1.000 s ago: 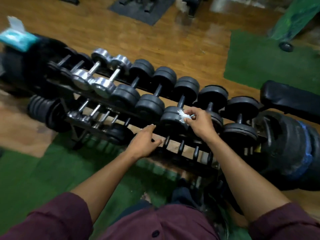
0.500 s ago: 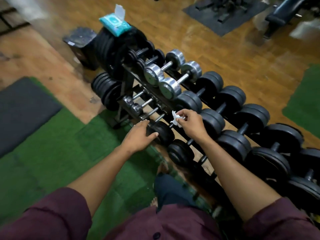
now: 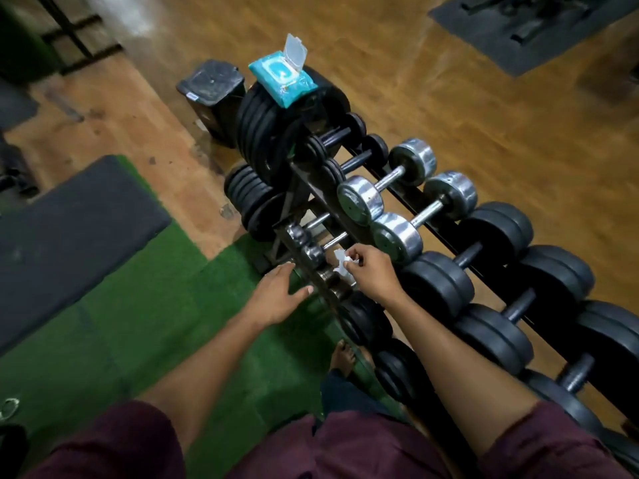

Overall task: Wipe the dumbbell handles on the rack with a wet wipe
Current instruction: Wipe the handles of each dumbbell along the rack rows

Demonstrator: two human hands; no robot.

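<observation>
Down at the lower tier of the rack (image 3: 304, 188), the right hand (image 3: 371, 271) pinches a crumpled wet wipe (image 3: 342, 262) over what looks like a small dumbbell's handle (image 3: 333, 240), though blur hides any contact. Just beside it, the left hand (image 3: 276, 295) hovers, fingers relaxed and empty.
</observation>
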